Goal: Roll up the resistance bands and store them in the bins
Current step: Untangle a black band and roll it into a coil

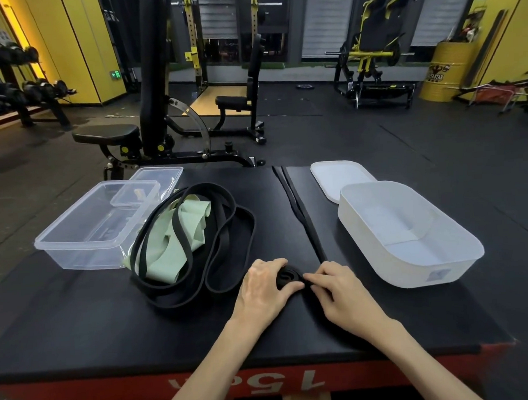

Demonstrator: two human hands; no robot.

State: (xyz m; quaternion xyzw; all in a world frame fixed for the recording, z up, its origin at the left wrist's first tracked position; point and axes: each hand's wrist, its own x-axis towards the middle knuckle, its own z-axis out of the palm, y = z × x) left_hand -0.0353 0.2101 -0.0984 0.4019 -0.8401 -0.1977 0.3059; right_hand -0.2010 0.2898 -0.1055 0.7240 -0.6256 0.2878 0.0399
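Head view: what is held at the lower centre of the frame?

— A black resistance band (288, 276) is gripped there on the black mat (110, 321). Its near end is wound into a small tight coil, with the spiral face turned upward. The left hand (265, 286) is curled round that coil, fingers over the far side and thumb along the near side.

And the right hand (339, 290)?

— It is closed in a pinch. Thumb and fingertips are pressed on the band just right of the coil, close against the left thumb.

Where is the rest of the band laid?

— The unrolled length is stretched flat across the mat toward the upper centre, between the two bins.

What is seen to either side?

— At the left, a pile of black loops (215, 232) and a pale green band (182, 230) lies against a clear bin (77, 248), on whose far rim a clear lid (135, 191) is propped. At the right, an open white bin (417, 271) is set, with a white lid (337, 175) just behind it.
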